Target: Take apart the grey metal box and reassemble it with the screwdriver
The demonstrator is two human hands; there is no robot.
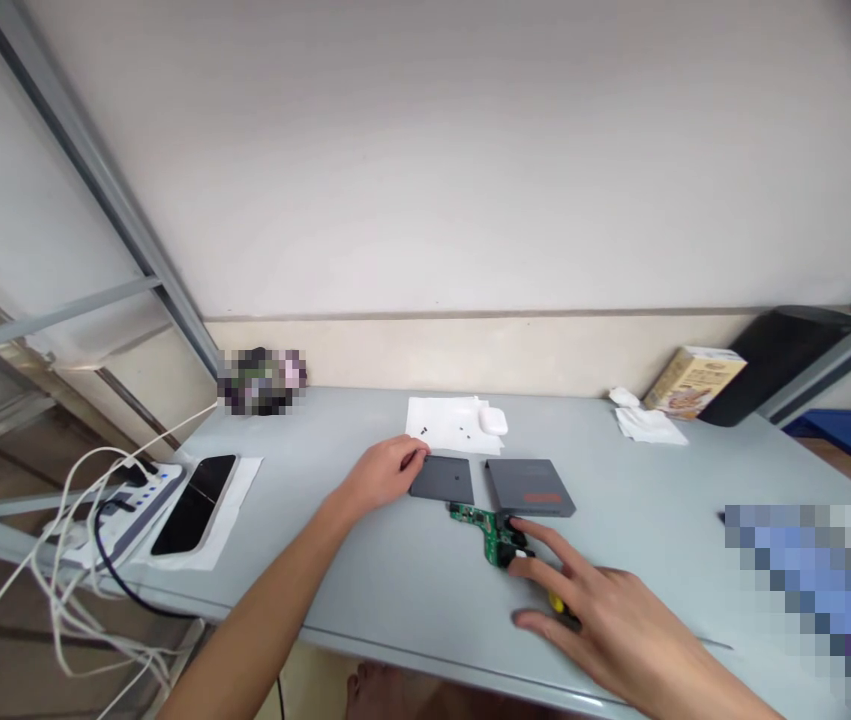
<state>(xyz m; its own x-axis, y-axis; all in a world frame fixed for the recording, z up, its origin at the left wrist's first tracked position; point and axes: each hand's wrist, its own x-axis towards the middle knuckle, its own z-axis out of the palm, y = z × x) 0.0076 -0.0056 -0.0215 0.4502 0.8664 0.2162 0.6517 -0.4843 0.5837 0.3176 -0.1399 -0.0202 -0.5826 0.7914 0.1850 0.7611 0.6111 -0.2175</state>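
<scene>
My left hand (382, 473) lies on the grey table (335, 560), its fingertips curled at the left edge of a flat dark grey cover plate (444, 478). Right of the plate sits a grey case half (531, 487) with a red label. In front of both lies a green circuit board (486, 527). My right hand (591, 608) rests with spread fingers, fingertips touching the board's right end. A small yellow object (556, 603) peeks out under this hand; I cannot make out what it is.
A white paper sheet (449, 422) with tiny dark screws and a white earbud case (493, 420) lies behind. At left a phone (195, 503) sits beside a power strip (129, 508) with cables. Tissues (645, 420), a carton (694, 382) and a black object (777, 360) stand at right.
</scene>
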